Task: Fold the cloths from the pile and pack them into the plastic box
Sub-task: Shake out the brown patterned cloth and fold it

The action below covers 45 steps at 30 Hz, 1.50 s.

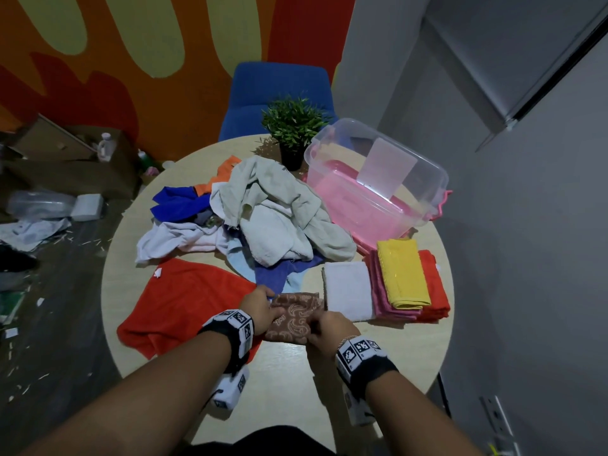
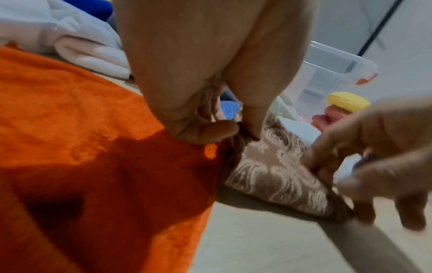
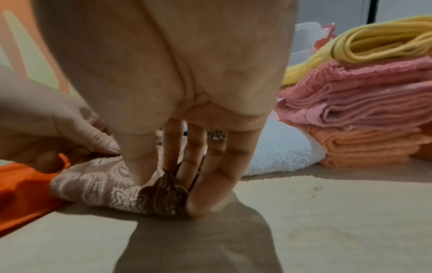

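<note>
Paisley cloth [image 1: 293,319], we judge, is soft and light; our left hand [image 1: 261,312] and right hand [image 1: 329,330] pinch its opposite edges.

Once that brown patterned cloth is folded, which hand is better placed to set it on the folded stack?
Probably the right hand: it holds the brown cloth on the side beside the folded stack.

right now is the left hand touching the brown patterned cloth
Touching: the left wrist view shows the left hand pinching the brown patterned cloth at its edge.
</note>
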{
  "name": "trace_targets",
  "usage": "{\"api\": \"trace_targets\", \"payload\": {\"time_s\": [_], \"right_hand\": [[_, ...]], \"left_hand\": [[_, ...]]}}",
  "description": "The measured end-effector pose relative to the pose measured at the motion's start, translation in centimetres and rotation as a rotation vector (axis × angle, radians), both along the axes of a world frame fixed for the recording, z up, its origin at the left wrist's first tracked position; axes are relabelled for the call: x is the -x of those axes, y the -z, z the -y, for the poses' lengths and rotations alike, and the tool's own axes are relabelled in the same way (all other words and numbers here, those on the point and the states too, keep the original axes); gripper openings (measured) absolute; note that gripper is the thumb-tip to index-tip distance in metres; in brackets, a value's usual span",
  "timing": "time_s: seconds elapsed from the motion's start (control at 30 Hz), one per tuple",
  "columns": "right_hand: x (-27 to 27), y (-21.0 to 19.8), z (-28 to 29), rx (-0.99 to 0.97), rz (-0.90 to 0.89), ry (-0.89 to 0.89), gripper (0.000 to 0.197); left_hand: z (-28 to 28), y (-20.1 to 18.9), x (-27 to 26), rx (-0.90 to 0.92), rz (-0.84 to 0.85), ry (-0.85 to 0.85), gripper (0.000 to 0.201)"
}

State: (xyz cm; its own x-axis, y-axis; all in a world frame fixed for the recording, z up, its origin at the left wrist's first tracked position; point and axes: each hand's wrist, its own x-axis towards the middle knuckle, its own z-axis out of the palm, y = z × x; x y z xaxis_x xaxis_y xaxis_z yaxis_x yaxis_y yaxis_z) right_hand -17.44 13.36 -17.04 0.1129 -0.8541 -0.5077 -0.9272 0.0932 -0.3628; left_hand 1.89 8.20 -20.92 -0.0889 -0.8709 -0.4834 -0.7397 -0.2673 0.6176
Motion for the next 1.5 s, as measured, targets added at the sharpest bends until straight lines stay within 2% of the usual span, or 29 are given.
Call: {"api": "trace_targets", "payload": {"time_s": [0.1, 0.2, 0.27, 0.37, 0.4, 0.47, 0.5, 0.53, 0.6, 0.67, 0.73, 0.77, 0.83, 0.9, 1.0, 1.07, 1.13, 1.2, 1.27, 1.37, 1.5], "right_hand": [[-0.5, -0.1, -0.2, -0.044, 0.01, -0.077, 0.029], [-0.5, -0.2, 0.1, -0.083, -0.003, -0.102, 0.032], [-0.4, -0.6, 0.5, -0.098, -0.052, -0.106, 0.036], [-0.3, -1.9, 1.3, 0.036, -0.16, -0.021, 0.047], [-0.2, -2.3, 1.6, 0.126, -0.128, 0.033, 0.053], [0.0, -2.6, 2.0, 0.25, 0.061, 0.103, 0.075], [0.1, -2.7, 2.2, 0.24, 0.19, 0.123, 0.083], [0.1, -2.9, 2.4, 0.192, 0.338, 0.151, 0.082], [0.6, -3.0, 2.6, 0.119, 0.568, 0.214, 0.05], [1.2, -3.4, 2.8, 0.153, 0.69, 0.325, 0.02], [1.6, -3.9, 2.9, 0.156, 0.836, 0.488, 0.013], [1.7, -4.1, 3.0, 0.145, 0.879, 0.543, 0.018], [2.1, -4.0, 2.9, 0.144, 0.824, 0.599, 0.024], [2.9, -3.9, 2.9, 0.203, 0.669, 0.62, 0.019], [4.3, -4.5, 2.7, 0.285, 0.486, 0.651, 0.038], [5.1, -4.9, 2.6, 0.312, 0.404, 0.646, 0.044], [6.0, -5.4, 2.4, 0.325, 0.4, 0.654, 0.046], [7.1, -5.6, 2.1, 0.317, 0.426, 0.648, 0.039], [8.2, -5.3, 1.6, 0.255, 0.42, 0.555, 0.027], [9.4, -4.0, 0.4, 0.048, 0.364, 0.414, 0.028], [10.5, -1.9, -1.4, -0.15, 0.194, 0.325, 0.029]], "left_hand": [[0.4, 0.1, 0.2, -0.083, -0.036, 0.064, 0.028], [0.4, -0.4, 0.4, -0.138, -0.037, 0.157, 0.03], [0.3, -0.7, 0.5, -0.131, -0.049, 0.196, 0.024], [0.2, -1.9, -0.1, -0.062, -0.095, 0.268, 0.03], [0.2, -2.6, -0.3, -0.045, -0.143, 0.302, 0.03], [0.5, -4.6, -0.5, -0.071, -0.304, 0.369, 0.026], [0.7, -5.6, -0.4, -0.091, -0.386, 0.394, 0.026], [1.1, -6.5, -0.2, -0.106, -0.455, 0.402, 0.027], [1.8, -7.8, 0.3, -0.108, -0.583, 0.331, 0.035], [2.5, -8.3, 1.0, -0.103, -0.724, 0.1, 0.047], [2.5, -8.1, 1.8, -0.191, -0.814, -0.114, 0.049], [2.3, -7.8, 2.3, -0.254, -0.829, -0.136, 0.047], [1.7, -7.1, 3.4, -0.313, -0.796, -0.074, 0.047], [1.2, -6.3, 4.6, -0.276, -0.736, -0.035, 0.047], [0.9, -6.0, 6.8, -0.205, -0.739, -0.103, 0.02], [0.8, -6.1, 8.4, -0.219, -0.782, -0.167, 0.03], [0.8, -6.3, 9.7, -0.254, -0.83, -0.232, 0.04], [0.9, -6.5, 10.2, -0.306, -0.841, -0.273, 0.044], [1.0, -6.3, 10.1, -0.336, -0.718, -0.151, 0.035], [0.1, -5.6, 9.3, -0.441, -0.463, 0.053, 0.012], [-2.2, -4.2, 9.3, -0.616, -0.35, 0.153, 0.021]]}}
